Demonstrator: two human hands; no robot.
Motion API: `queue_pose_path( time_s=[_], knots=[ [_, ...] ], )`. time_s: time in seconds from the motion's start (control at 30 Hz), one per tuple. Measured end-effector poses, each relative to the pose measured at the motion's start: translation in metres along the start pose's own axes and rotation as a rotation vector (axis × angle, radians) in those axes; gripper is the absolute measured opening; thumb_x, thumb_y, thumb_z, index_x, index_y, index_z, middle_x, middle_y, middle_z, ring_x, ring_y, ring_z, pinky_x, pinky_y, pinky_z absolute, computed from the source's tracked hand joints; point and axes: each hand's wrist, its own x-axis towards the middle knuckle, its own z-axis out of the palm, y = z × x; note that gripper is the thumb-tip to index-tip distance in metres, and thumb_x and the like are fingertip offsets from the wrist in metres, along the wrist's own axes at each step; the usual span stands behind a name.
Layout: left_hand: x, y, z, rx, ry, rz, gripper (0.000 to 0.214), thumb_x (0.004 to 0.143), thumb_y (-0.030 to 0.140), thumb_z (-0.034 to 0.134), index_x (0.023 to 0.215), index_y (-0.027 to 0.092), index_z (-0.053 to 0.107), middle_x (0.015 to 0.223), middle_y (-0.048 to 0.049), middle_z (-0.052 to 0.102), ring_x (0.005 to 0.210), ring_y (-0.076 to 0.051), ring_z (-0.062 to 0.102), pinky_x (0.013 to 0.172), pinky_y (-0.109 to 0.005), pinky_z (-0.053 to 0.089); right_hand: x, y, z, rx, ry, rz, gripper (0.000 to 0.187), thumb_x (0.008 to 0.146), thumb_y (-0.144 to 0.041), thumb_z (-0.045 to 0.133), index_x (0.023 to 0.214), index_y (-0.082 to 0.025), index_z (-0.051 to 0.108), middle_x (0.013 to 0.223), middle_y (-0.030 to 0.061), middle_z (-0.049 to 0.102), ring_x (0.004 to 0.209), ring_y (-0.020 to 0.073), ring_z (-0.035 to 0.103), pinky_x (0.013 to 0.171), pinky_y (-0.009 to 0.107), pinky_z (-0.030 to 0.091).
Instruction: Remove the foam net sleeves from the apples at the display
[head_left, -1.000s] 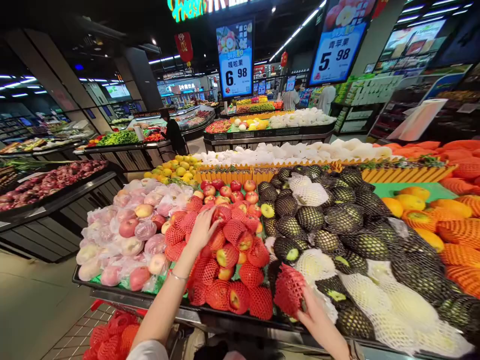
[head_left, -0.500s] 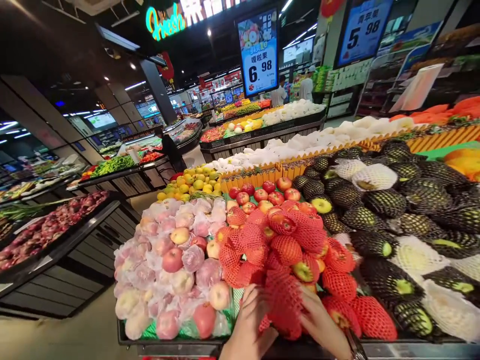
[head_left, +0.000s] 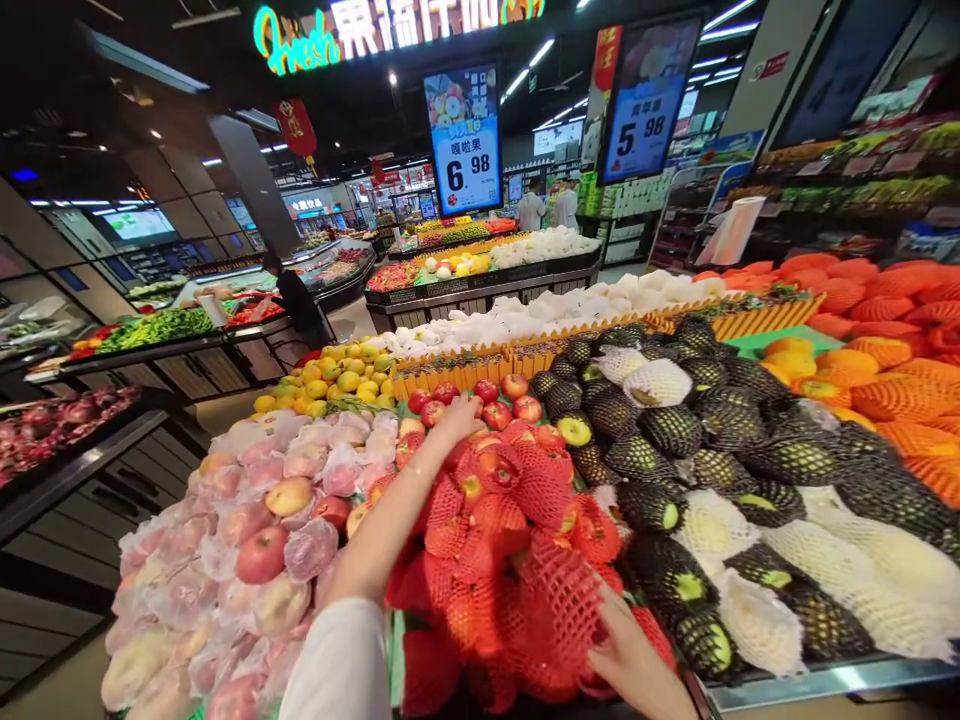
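Observation:
My left hand (head_left: pixel 459 418) is stretched out over the bare red apples (head_left: pixel 496 416) at the back of the pile. Its fingers reach forward over the fruit, and their tips are partly hidden. Close to the front edge, my right hand (head_left: pixel 621 622) grips a red foam net sleeve (head_left: pixel 559 590), with the thumb side toward me. Whether fruit is inside that sleeve I cannot tell. Under and around it lie apples in red foam nets (head_left: pixel 499 520), heaped between my two arms.
Plastic-wrapped apples (head_left: pixel 225 570) fill the left side. Dark-netted green fruit (head_left: pixel 679 430) lies on the right, beside orange-netted fruit (head_left: pixel 915 400). Yellow fruit (head_left: pixel 349 380) and an orange slatted divider (head_left: pixel 465 372) stand behind. A person in dark clothing (head_left: pixel 298 300) is at a far stand.
My left hand has left the red foam net near the front and moved forward to the bare apples. My right hand still holds the net. The view has swung to the right.

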Motion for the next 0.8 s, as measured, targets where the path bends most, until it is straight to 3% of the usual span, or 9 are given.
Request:
queue_pose_path(
  time_s=[0.1, 0.23, 0.33, 0.43, 0.53, 0.6, 0.67, 0.7, 0.8],
  knots=[
    [0.04, 0.0, 0.02, -0.016, -0.135, -0.018, 0.025, 0.092, 0.033, 0.063, 0.107, 0.014, 0.064, 0.106, -0.005, 0.067, 0.09, -0.018, 0.066, 0.078, -0.037, 0.058, -0.015, 0.031, -0.025, -0.045, 0.016, -0.058, 0.043, 0.078, -0.021, 0.063, 0.12, -0.02, 0.072, 0.129, 0.0145, 0.066, 0.12, 0.0333, 0.063, 0.097, 0.046, 0.056],
    [0.051, -0.008, 0.03, -0.122, -0.217, -0.062, 0.027, 0.093, 0.036, 0.062, 0.108, 0.013, 0.064, 0.102, -0.004, 0.067, 0.083, -0.017, 0.067, 0.072, -0.034, 0.058, -0.022, 0.066, -0.043, -0.117, 0.083, -0.018, 0.042, 0.08, -0.022, 0.061, 0.121, -0.019, 0.072, 0.126, 0.0145, 0.067, 0.119, 0.0324, 0.063, 0.096, 0.042, 0.057],
    [0.053, -0.021, 0.016, -0.239, -0.145, -0.123, 0.026, 0.093, 0.036, 0.062, 0.107, 0.014, 0.064, 0.103, -0.0048, 0.068, 0.086, -0.017, 0.066, 0.076, -0.037, 0.058, -0.012, 0.069, -0.051, -0.163, 0.056, -0.064, 0.041, 0.08, -0.022, 0.061, 0.119, -0.017, 0.072, 0.116, 0.0142, 0.072, 0.107, 0.0315, 0.069, 0.09, 0.042, 0.06],
    [0.043, -0.035, -0.011, -0.387, 0.06, -0.178, 0.026, 0.089, 0.036, 0.067, 0.105, 0.015, 0.065, 0.108, -0.0065, 0.068, 0.097, -0.021, 0.065, 0.088, -0.042, 0.054, 0.009, 0.053, -0.053, -0.156, 0.097, -0.144, 0.037, 0.079, -0.02, 0.058, 0.113, -0.017, 0.073, 0.108, 0.0135, 0.074, 0.099, 0.0309, 0.071, 0.085, 0.042, 0.061],
    [0.003, -0.038, -0.029, -0.565, 0.352, -0.221, 0.04, 0.085, 0.045, 0.067, 0.113, 0.017, 0.062, 0.122, -0.0105, 0.064, 0.113, -0.026, 0.06, 0.098, -0.042, 0.049, 0.036, 0.032, -0.047, -0.121, 0.22, -0.234, 0.029, 0.08, -0.018, 0.053, 0.102, -0.018, 0.073, 0.1, 0.0129, 0.075, 0.092, 0.0313, 0.071, 0.079, 0.046, 0.062],
    [-0.043, -0.028, -0.027, -0.691, 0.503, -0.26, 0.054, 0.089, 0.06, 0.05, 0.12, 0.017, 0.058, 0.122, -0.0129, 0.064, 0.112, -0.027, 0.061, 0.092, -0.04, 0.052, 0.056, 0.017, -0.038, -0.101, 0.27, -0.288, 0.029, 0.081, -0.017, 0.051, 0.101, -0.019, 0.071, 0.098, 0.0117, 0.074, 0.091, 0.0312, 0.071, 0.079, 0.048, 0.061],
    [-0.096, -0.008, -0.012, -0.811, 0.574, -0.296, 0.072, 0.089, 0.073, 0.03, 0.123, 0.016, 0.057, 0.112, -0.0143, 0.068, 0.1, -0.028, 0.066, 0.08, -0.041, 0.056, 0.076, 0.0, -0.027, -0.084, 0.263, -0.345, 0.035, 0.081, -0.013, 0.049, 0.11, -0.02, 0.067, 0.102, 0.0114, 0.073, 0.097, 0.0312, 0.07, 0.084, 0.05, 0.059],
    [-0.122, 0.003, -0.002, -0.895, 0.6, -0.302, 0.078, 0.086, 0.078, 0.029, 0.122, 0.015, 0.058, 0.109, -0.0142, 0.07, 0.098, -0.029, 0.067, 0.079, -0.041, 0.056, 0.085, -0.011, -0.022, -0.08, 0.238, -0.384, 0.039, 0.08, -0.012, 0.049, 0.116, -0.019, 0.064, 0.107, 0.012, 0.072, 0.101, 0.0314, 0.068, 0.087, 0.05, 0.059],
    [-0.185, 0.033, 0.032, -1.123, 0.671, -0.309, 0.077, 0.074, 0.08, 0.054, 0.116, 0.017, 0.063, 0.11, -0.0137, 0.071, 0.104, -0.031, 0.066, 0.087, -0.04, 0.054, 0.105, -0.05, -0.011, -0.095, 0.076, -0.524, 0.047, 0.081, -0.011, 0.053, 0.127, -0.017, 0.057, 0.121, 0.0148, 0.066, 0.116, 0.0314, 0.062, 0.095, 0.049, 0.056]
  ],
)
